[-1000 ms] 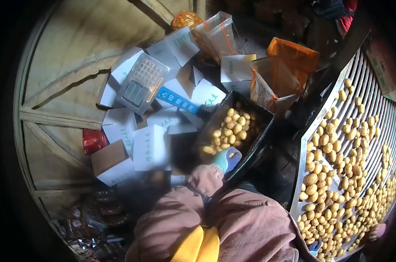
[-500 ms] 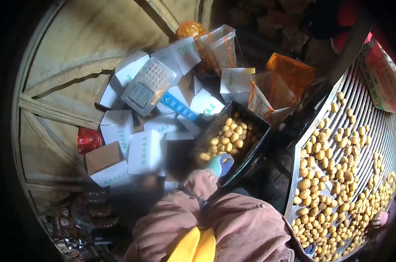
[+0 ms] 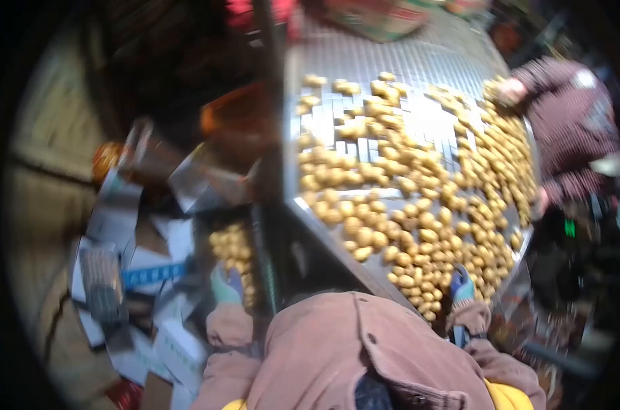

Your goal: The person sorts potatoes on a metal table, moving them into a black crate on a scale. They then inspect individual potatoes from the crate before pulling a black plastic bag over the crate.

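Observation:
My left hand (image 3: 226,285), in a teal and blue glove, is at the near end of a dark crate (image 3: 269,263). Small potatoes (image 3: 233,247) lie in this crate, right by the fingers. Blur hides how these fingers are bent. On the slatted metal sorting table, my right hand (image 3: 462,283), gloved alike, reaches into the near edge of a broad spread of potatoes (image 3: 426,236). Its fingers look apart and curved, and I make out nothing held between them.
White cartons (image 3: 180,348) crowd the left, with a scale (image 3: 103,280) among them and an orange crate-like container (image 3: 235,109) behind. Across the table (image 3: 300,89), at the right, another person (image 3: 573,123) has both hands at the potatoes. A carton (image 3: 382,15) sits at the far end.
My view has swung right, so the sorting table is now central and the cartons lie far left. My right hand and the other person have come fully into view. My left hand stays at the crate.

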Demonstrator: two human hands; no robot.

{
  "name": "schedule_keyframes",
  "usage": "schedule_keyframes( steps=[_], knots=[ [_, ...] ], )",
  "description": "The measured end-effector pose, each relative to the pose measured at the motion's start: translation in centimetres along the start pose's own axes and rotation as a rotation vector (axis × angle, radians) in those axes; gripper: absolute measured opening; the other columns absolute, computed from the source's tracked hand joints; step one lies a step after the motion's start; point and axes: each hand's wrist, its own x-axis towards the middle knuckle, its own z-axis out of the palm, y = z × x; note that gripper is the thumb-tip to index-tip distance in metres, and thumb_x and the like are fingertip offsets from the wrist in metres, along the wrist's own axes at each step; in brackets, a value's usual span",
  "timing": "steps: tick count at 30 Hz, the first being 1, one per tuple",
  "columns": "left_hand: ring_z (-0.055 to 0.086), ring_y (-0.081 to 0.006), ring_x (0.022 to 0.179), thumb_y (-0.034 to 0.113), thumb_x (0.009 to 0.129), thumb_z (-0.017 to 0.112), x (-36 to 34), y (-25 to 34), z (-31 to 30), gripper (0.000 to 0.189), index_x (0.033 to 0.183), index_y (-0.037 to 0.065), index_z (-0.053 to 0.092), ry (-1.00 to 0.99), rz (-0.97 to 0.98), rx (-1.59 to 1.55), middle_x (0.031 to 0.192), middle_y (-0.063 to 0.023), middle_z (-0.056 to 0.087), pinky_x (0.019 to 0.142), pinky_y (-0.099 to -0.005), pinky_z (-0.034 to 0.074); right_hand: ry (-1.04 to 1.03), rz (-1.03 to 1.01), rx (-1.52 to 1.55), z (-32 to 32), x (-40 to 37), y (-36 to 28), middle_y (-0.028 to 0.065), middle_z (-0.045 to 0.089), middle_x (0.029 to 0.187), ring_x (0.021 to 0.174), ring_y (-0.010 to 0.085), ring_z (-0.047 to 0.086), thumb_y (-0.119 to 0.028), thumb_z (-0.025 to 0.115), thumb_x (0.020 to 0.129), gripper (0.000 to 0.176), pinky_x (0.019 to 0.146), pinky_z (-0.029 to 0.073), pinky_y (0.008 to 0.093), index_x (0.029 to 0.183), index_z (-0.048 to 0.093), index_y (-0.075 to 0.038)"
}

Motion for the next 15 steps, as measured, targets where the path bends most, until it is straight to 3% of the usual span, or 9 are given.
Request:
schedule_keyframes(
  steps=[1, 2, 3, 5, 6, 8, 10, 15],
  knots=[
    [0.060, -0.0266, 0.104, 0.006, 0.090, 0.062, 0.8, -0.4, 1.3, 0.034, 0.123, 0.001, 0.058, 0.219, 0.177, 0.470, 0.119, -0.0156, 0.056, 0.090, -0.0354, 0.050, 0.085, -0.083, -0.457, 0.0, -0.6, -1.0, 0.0065, 0.068, 0.092, 0.083, 0.0157, 0.063, -0.009, 0.057, 0.091, 0.024, 0.073, 0.050, 0.0292, 0.113, 0.067, -0.006],
    [0.059, -0.0280, 0.107, 0.007, 0.090, 0.062, 1.3, 2.9, 3.0, 0.034, 0.123, 0.002, 0.058, 0.104, 0.091, 0.262, 0.122, -0.0164, 0.055, 0.094, -0.0368, 0.048, 0.087, -0.037, -0.505, 0.8, -1.8, -4.0, 0.0133, 0.070, 0.101, 0.096, 0.0230, 0.066, -0.015, 0.056, 0.091, 0.024, 0.085, 0.050, 0.0329, 0.110, 0.068, -0.007],
    [0.058, -0.0294, 0.110, 0.008, 0.090, 0.062, 2.1, 6.4, 5.2, 0.035, 0.124, 0.002, 0.058, 0.000, -0.004, 0.062, 0.124, -0.0172, 0.055, 0.099, -0.0381, 0.046, 0.092, -0.120, -0.508, 1.6, -2.7, -6.3, 0.0146, 0.070, 0.101, 0.095, 0.0245, 0.066, -0.016, 0.055, 0.091, 0.025, 0.088, 0.049, 0.0318, 0.110, 0.068, -0.005],
    [0.060, -0.0317, 0.105, 0.011, 0.089, 0.064, 2.9, 11.6, 9.5, 0.032, 0.120, 0.003, 0.060, -0.057, 0.657, 0.252, 0.122, -0.0169, 0.057, 0.096, -0.0398, 0.047, 0.117, -0.165, -0.432, 1.9, -2.9, -5.9, 0.0148, 0.070, 0.103, 0.097, 0.0238, 0.066, -0.017, 0.055, 0.091, 0.026, 0.089, 0.049, 0.0316, 0.110, 0.067, -0.005],
    [0.061, -0.0243, 0.108, 0.010, 0.090, 0.062, 3.5, 14.3, 11.5, 0.033, 0.122, 0.004, 0.061, -0.085, 0.867, 0.399, 0.121, -0.0132, 0.060, 0.090, -0.0320, 0.051, 0.129, -0.161, -0.437, 1.9, -2.9, -5.6, 0.0143, 0.070, 0.104, 0.098, 0.0241, 0.066, -0.016, 0.056, 0.091, 0.025, 0.090, 0.049, 0.0322, 0.111, 0.068, -0.005],
    [0.060, -0.0288, 0.112, 0.014, 0.088, 0.067, 3.8, 17.4, 16.7, 0.036, 0.123, 0.004, 0.061, -0.297, 0.725, 0.185, 0.123, -0.0156, 0.060, 0.096, -0.0358, 0.048, 0.144, -0.154, -0.447, 2.1, -3.0, -5.0, 0.0132, 0.070, 0.106, 0.100, 0.0248, 0.066, -0.014, 0.056, 0.092, 0.024, 0.092, 0.049, 0.0333, 0.111, 0.068, -0.006],
    [0.057, -0.0408, 0.109, 0.022, 0.090, 0.061, 2.8, 22.1, 21.1, 0.033, 0.118, 0.005, 0.062, -0.382, 0.988, 0.500, 0.120, -0.0210, 0.060, 0.096, -0.0471, 0.045, 0.151, -0.151, -0.400, 2.5, -3.7, -6.1, 0.0137, 0.070, 0.105, 0.100, 0.0250, 0.066, -0.015, 0.055, 0.093, 0.024, 0.090, 0.050, 0.0336, 0.111, 0.067, -0.005],
    [0.046, -0.0399, 0.124, 0.023, 0.088, 0.061, 3.1, 25.1, 31.4, 0.045, 0.131, 0.013, 0.054, -0.582, 1.074, 0.704, 0.140, -0.0212, 0.045, 0.105, -0.0459, 0.038, 0.223, -0.198, -0.378, 2.7, -4.0, -5.1, 0.0145, 0.069, 0.104, 0.099, 0.0285, 0.066, -0.015, 0.055, 0.093, 0.023, 0.088, 0.051, 0.0356, 0.110, 0.068, -0.008]
  ],
)
